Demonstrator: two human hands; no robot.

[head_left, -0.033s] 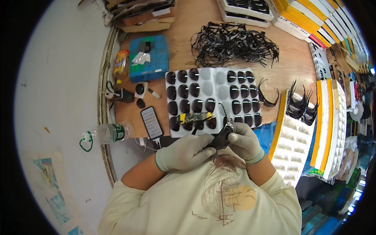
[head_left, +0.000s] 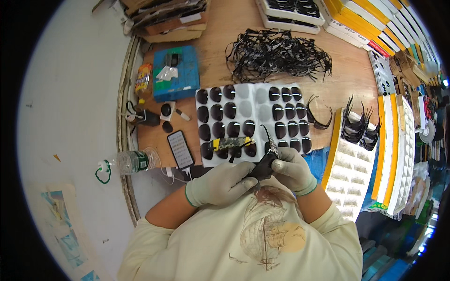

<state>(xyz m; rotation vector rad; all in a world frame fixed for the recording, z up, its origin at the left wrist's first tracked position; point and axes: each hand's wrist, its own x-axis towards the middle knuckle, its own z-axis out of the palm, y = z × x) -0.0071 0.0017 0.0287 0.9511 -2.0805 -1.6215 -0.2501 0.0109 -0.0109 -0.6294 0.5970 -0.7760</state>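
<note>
Both my hands wear light grey gloves and are close together in front of my chest. A pair of dark sunglasses (head_left: pixel 263 167) with a sparkly, patterned temple is between them. My left hand (head_left: pixel 224 183) pinches its left side, and my right hand (head_left: pixel 291 169) grips the right side near the temple hinge. The fingers cover part of the frame. Just beyond is a white sheet (head_left: pixel 257 100) with rows of dark lenses (head_left: pixel 249 127). Lying across the nearest lenses is a yellow, mottled strip-shaped thing (head_left: pixel 230 143).
Tangled black frames (head_left: pixel 281 54) are piled beyond the sheet. One loose frame (head_left: pixel 319 114) lies right of it. A white compartment tray (head_left: pixel 352 173) holds several black frames. On the left are a phone (head_left: pixel 181 149), a blue box (head_left: pixel 176 84) and a bottle (head_left: pixel 133 161).
The view has shifted slightly, so the table things sit a little lower and further left. My hands keep the same hold on the sunglasses.
</note>
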